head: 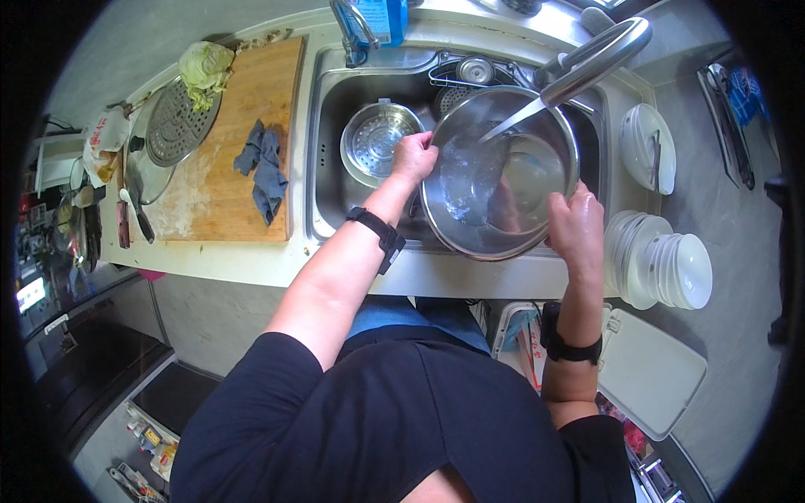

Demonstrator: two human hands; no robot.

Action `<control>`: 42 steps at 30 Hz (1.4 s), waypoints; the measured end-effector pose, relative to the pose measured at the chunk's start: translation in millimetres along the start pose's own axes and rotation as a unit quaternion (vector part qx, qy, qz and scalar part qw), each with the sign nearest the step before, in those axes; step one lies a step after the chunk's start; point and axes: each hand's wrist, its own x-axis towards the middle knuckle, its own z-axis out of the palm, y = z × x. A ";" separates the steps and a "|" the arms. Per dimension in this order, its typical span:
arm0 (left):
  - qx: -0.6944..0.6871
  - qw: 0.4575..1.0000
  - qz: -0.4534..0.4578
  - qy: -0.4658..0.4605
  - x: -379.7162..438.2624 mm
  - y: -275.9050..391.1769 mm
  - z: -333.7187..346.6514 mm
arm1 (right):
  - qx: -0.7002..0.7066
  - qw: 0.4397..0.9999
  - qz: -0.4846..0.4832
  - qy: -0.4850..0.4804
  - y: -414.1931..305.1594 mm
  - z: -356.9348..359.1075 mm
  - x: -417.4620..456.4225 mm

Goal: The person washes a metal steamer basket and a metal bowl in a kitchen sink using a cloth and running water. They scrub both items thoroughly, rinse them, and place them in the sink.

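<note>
A large stainless steel basin (468, 195) is tilted over the right part of the sink (327, 188). My left hand (416, 157) grips its left rim. On the lower right, my right hand (577, 223) is closed around the rim, with some fingers hidden behind it. A stream of water (512, 119) runs from the chrome faucet (597, 63) into the basin, where some water has gathered. Left of the basin, a perforated steel steamer insert (380, 139) sits in a pale bowl in the sink.
To the left lies a wooden cutting board (233, 182) with a grey cloth (267, 170), a cabbage (204, 69) and a perforated steamer plate (182, 129). Stacked white bowls (676, 267) stand at the right counter edge. A blue bottle (383, 22) is behind the sink.
</note>
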 end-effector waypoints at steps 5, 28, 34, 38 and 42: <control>-0.127 0.988 0.083 0.028 12.7 -36.0 12.1 | 0.031 0.999 -0.013 0.008 0.8 1.3 1.5; 0.026 0.986 0.081 0.140 14.0 -7.8 -12.8 | 0.191 0.981 -0.023 0.034 12.8 25.2 1.1; 0.018 0.989 0.073 0.126 9.7 3.2 -20.4 | 0.212 0.976 -0.013 0.042 14.2 23.6 -0.4; -0.039 0.980 0.153 0.124 25.6 -31.2 -11.8 | 0.222 0.974 -0.020 0.047 16.1 24.5 -1.7; 0.024 0.989 0.052 0.136 8.6 14.8 -14.4 | 0.216 0.975 -0.013 0.055 23.8 27.2 -2.6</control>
